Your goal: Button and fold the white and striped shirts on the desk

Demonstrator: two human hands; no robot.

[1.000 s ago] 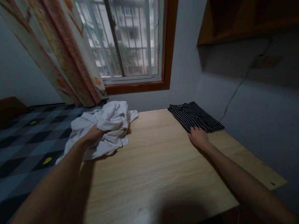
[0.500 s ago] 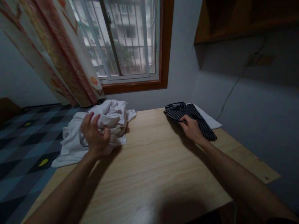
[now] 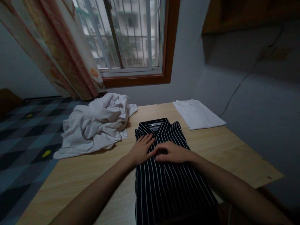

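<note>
A black shirt with white stripes [image 3: 161, 184] lies folded on the wooden table in front of me, its collar at the far end and its near end at the table's front edge. My left hand [image 3: 141, 149] rests flat on the upper front of the shirt, just below the collar, fingers spread. Close beside it, my right hand [image 3: 172, 152] touches the shirt's middle with bent fingers, a gap showing between thumb and forefinger. Its fingertips meet the left thumb.
A crumpled heap of white cloth [image 3: 98, 125] lies at the table's left edge. On the back right of the table [image 3: 234, 156] is a folded white garment [image 3: 199, 114]. Behind stand a barred window [image 3: 131, 40] and a curtain [image 3: 70, 59]; a shelf [image 3: 234, 18] hangs at the upper right.
The striped shirt has come from the back right, off the folded white garment, to the table's front middle. My left hand has left the white heap; both hands now rest on the shirt.
</note>
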